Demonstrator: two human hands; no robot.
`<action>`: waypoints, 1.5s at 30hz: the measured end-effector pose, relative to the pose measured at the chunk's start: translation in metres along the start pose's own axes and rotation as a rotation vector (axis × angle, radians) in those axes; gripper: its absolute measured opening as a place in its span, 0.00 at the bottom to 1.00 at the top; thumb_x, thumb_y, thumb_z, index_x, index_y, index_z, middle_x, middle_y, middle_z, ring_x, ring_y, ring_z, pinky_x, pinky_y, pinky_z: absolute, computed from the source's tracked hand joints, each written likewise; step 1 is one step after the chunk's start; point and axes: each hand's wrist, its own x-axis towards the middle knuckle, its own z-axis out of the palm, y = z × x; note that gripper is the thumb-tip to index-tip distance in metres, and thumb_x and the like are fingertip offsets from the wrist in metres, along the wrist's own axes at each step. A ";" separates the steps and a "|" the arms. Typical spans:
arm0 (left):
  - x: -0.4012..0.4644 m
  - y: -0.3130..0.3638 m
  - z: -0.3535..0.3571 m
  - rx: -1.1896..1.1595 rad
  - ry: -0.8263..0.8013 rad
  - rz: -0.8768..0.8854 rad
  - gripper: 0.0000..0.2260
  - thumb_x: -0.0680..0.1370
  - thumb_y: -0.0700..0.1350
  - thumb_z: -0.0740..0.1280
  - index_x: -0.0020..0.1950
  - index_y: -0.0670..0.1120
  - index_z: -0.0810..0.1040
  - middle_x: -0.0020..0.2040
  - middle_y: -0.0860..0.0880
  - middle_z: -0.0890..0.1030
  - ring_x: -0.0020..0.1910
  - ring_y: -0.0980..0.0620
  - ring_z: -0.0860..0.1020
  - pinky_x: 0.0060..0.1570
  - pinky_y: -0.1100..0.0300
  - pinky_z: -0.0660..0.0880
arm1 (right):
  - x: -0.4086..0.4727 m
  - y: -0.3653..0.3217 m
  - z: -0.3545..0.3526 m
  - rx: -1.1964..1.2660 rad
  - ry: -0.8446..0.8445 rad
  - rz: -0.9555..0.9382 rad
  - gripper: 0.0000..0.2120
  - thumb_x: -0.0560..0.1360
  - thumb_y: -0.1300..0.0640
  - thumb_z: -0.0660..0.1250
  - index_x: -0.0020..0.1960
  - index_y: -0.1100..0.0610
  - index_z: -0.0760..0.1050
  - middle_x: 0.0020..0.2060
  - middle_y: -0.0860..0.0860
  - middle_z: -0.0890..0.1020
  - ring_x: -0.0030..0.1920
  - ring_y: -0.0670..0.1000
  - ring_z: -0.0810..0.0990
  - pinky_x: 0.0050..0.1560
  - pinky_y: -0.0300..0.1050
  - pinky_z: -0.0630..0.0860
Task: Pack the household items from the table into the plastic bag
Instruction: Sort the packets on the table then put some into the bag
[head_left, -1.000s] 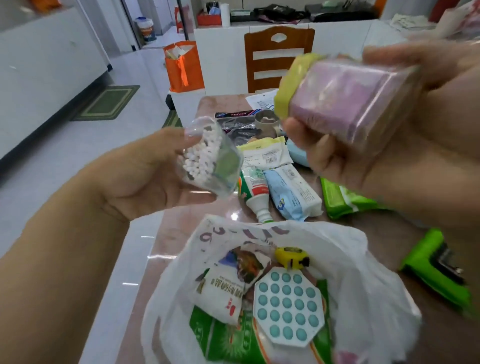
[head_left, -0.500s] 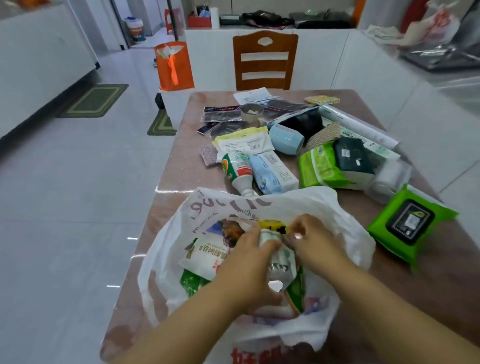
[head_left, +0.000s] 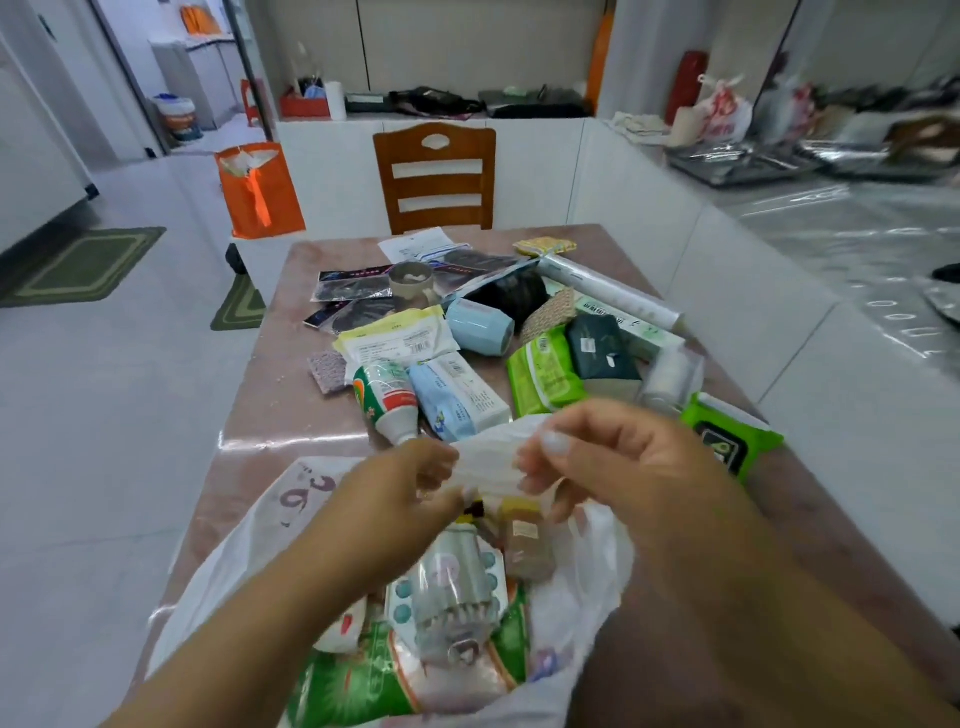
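Note:
A white plastic bag (head_left: 244, 551) lies open at the near end of the table (head_left: 270, 410). Inside it are a clear jar of white pieces (head_left: 457, 592), a yellow-lidded pink container (head_left: 524, 540), a dotted white pad and a green packet (head_left: 353, 691). My left hand (head_left: 400, 499) and my right hand (head_left: 613, 457) both pinch the bag's far rim (head_left: 488, 457) and hold it up above the contents. Behind the bag lie a toothpaste-like tube (head_left: 389, 400), a blue pack (head_left: 457, 400), green tissue packs (head_left: 545, 374) and a green wipes pack (head_left: 727, 441).
Further back on the table are a light blue cup (head_left: 480, 327), a grey mug (head_left: 410, 286), dark packets, a roll of film (head_left: 608, 293) and a paper. A wooden chair (head_left: 436, 176) stands at the far end. An orange bag (head_left: 260, 192) stands on the floor to the left.
The jar and the pink container went from my hands into the bag. Both hands then rose out of the bag and took hold of its far rim.

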 end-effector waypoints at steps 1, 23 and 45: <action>0.007 0.005 -0.009 -0.071 0.023 -0.034 0.13 0.77 0.54 0.68 0.60 0.54 0.77 0.52 0.57 0.81 0.49 0.59 0.79 0.49 0.60 0.78 | 0.011 -0.002 -0.011 0.070 0.083 -0.020 0.06 0.70 0.55 0.67 0.38 0.54 0.82 0.35 0.55 0.84 0.35 0.55 0.80 0.35 0.42 0.76; 0.258 -0.055 -0.075 -0.577 0.269 -0.464 0.08 0.81 0.37 0.61 0.42 0.43 0.73 0.44 0.40 0.79 0.44 0.43 0.80 0.51 0.49 0.79 | 0.391 0.108 -0.028 -0.470 0.118 0.367 0.08 0.78 0.53 0.61 0.53 0.55 0.75 0.50 0.53 0.75 0.54 0.56 0.76 0.53 0.46 0.71; 0.334 -0.024 -0.040 -1.548 -0.194 -0.580 0.37 0.78 0.61 0.62 0.70 0.29 0.62 0.62 0.26 0.74 0.53 0.33 0.81 0.46 0.46 0.82 | 0.393 0.026 -0.082 0.779 0.180 0.151 0.14 0.73 0.73 0.54 0.32 0.62 0.69 0.31 0.56 0.76 0.36 0.57 0.79 0.40 0.49 0.83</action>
